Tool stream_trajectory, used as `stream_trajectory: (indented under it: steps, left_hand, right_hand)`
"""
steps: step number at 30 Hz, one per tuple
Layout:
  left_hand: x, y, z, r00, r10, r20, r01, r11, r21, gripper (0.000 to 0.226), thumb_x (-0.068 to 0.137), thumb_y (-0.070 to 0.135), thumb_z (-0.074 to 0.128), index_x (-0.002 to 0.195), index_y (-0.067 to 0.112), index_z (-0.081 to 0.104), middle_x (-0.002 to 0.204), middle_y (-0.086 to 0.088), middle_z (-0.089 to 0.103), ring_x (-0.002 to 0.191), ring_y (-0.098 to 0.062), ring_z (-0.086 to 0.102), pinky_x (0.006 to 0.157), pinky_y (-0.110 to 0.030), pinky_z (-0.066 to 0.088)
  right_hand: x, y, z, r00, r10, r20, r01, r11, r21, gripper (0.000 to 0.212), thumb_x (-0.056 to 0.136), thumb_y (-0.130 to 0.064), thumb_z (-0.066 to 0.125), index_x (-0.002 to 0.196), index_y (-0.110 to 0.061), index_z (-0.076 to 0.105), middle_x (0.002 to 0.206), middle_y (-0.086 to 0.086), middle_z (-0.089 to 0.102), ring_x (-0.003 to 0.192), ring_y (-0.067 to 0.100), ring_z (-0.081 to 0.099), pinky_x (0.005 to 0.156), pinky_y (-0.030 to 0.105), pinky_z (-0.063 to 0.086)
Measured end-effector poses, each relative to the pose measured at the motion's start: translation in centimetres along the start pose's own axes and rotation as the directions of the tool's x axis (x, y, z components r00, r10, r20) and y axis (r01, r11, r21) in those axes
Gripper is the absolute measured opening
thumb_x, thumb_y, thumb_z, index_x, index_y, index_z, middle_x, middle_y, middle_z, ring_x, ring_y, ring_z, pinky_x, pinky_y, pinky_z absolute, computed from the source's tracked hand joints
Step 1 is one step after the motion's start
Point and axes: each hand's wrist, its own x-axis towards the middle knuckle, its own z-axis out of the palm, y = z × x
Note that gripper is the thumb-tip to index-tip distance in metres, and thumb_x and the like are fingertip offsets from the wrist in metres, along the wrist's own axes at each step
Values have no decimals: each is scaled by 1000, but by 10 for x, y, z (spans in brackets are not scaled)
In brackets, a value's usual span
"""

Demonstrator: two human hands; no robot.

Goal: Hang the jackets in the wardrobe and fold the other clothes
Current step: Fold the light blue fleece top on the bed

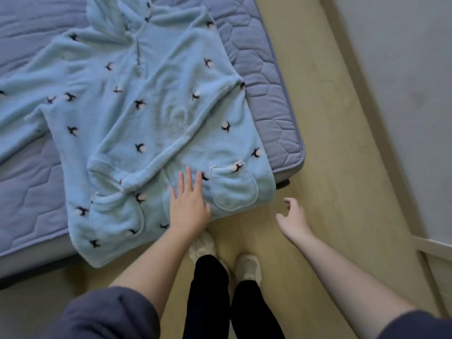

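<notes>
— What sits closest to the lens?

— Two dark grey sleeves (105,314), pushed up the forearms, at the bottom of the view. Between them are black trouser legs and pale slippers (248,267) on the yellowish floor (325,123).

— And the garment?

— A pale blue fleece top (151,113) lies flat, front up, on the grey-blue quilted mattress (266,77), at its near right corner.

— Which way does it run?

— Its long axis goes from the hood (110,18) at the far end, pointing away from the person and slightly left, down to the hem. The hem faces the person and hangs over the mattress's near edge.

— How does it look?

— It is plush and scattered with small dark-and-white motifs, perhaps birds or cotton bolls; the picture is too soft to say. A short placket runs down from the neck. One arm of the top is folded diagonally across the chest, and the other spreads toward the mattress's left side. Two patch pockets (232,189) sit just above the hem.

— The hands?

— The left hand (189,206) lies palm down on the fleece between the pockets, fingers straight and spread. The right hand (293,217) hovers over the floor just beside the hem's right corner, fingers loosely curled, holding nothing.
</notes>
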Motion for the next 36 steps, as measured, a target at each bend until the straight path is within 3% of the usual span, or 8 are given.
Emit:
stream_trajectory:
  steps: [4, 9, 18, 23, 26, 28, 32, 36]
  left_hand:
    - [-50, -35, -33, 990, -141, 13, 141, 982, -128, 72, 90, 24, 43, 151, 19, 6, 159, -6, -12, 147, -23, -10, 118, -44, 12]
    - [-77, -117, -73, 926, -377, 7, 361, 882, -303, 65, 89, 23, 46, 148, 15, 18, 160, -6, -1, 147, -22, -3, 118, -41, 15]
    - [-70, -351, -116, 797, -603, 15, 524, 680, -513, 62, 92, 21, 51, 147, 10, 25, 159, -6, 9, 146, -20, 5, 115, -43, 21]
    - [-56, -488, -132, 626, -762, -164, 487, 546, -682, 47, 86, 11, 55, 132, 9, 47, 140, -10, 42, 128, -29, 39, 102, -43, 35]
    - [-43, -555, -142, 470, -831, -296, 420, 506, -753, 46, 82, 10, 58, 127, 9, 48, 134, -10, 44, 120, -29, 45, 96, -43, 40]
    - [-30, -590, -143, 417, -871, -261, 366, 424, -829, 55, 80, 13, 62, 131, 11, 43, 137, -9, 40, 121, -27, 44, 97, -41, 40]
    - [-11, -628, -145, 481, -876, 3, 273, 147, -951, 61, 81, 19, 67, 135, 16, 38, 124, -3, 52, 108, -21, 54, 94, -36, 45]
    - [-4, -636, -147, 558, -822, 112, 251, 39, -967, 35, 80, 22, 68, 112, 18, 56, 98, 3, 62, 97, -19, 62, 86, -36, 52]
  right_hand:
    - [-45, -53, 0, 983, -182, 26, 183, 968, -170, 52, 88, -14, 52, 138, -17, 37, 141, 11, 41, 126, 30, 41, 104, 43, 38]
    - [-91, -145, 26, 897, -383, 220, 434, 856, -279, 53, 91, -16, 47, 142, -21, 34, 145, 4, 36, 126, 24, 42, 102, 40, 40]
    - [-148, -334, 190, 778, -514, 362, 627, 678, -384, 54, 92, -16, 45, 144, -19, 32, 144, 7, 38, 132, 25, 36, 107, 38, 34]
    - [-160, -422, 311, 705, -538, 461, 708, 568, -420, 57, 90, -17, 47, 145, -19, 30, 146, 7, 37, 131, 26, 37, 106, 38, 35]
    - [-162, -464, 368, 669, -534, 517, 743, 512, -432, 58, 91, -18, 48, 146, -20, 29, 149, 4, 34, 132, 25, 36, 105, 40, 36]
    - [-161, -483, 394, 651, -530, 544, 759, 481, -439, 59, 91, -18, 48, 146, -20, 28, 150, 3, 31, 133, 25, 35, 106, 40, 36]
    - [-159, -506, 424, 652, -489, 580, 752, 514, -412, 58, 90, -16, 47, 146, -20, 29, 150, 5, 30, 134, 25, 34, 107, 36, 34]
    - [-160, -512, 427, 667, -446, 597, 716, 605, -349, 58, 91, -16, 47, 146, -21, 28, 150, 5, 31, 133, 24, 37, 104, 33, 36]
